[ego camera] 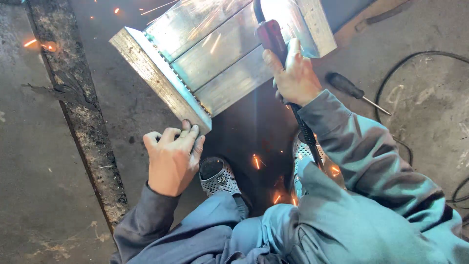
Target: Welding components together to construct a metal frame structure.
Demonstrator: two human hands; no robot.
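Right hand (294,76) is wrapped tight around the dark red handle of a welding electrode holder (271,39), fingers curled round it, thumb up along the near side; the holder's tip runs up into a white glare at the top edge so the electrode itself can't be made out. Black cable (307,132) drops from under that hand, passes along the grey sleeve and down between the knees. Right wrist is bent, forearm coming in from lower right. Left hand (172,156) is not gripping anything: fingers bunched and curled, fingertips pressed against the near corner of the metal frame (215,54), knuckles up, forearm coming in from the lower left in a grey sleeve. The frame is a flat assembly of bright galvanised rectangular tubes laid side by side, capped by a cross tube along its left end, with a rough bead line at that joint; it sits tilted on the concrete floor (44,195) just ahead of the person's feet, upper centre of view. Sparks are scattered over the frame's top, on the floor at upper left and between the feet. Perforated grey shoe (220,178) just beside the left hand. A black-handled screwdriver (354,91) lies on the floor right of the right hand, not touching it. A rusty dark steel strip (80,112) runs diagonally down the left.
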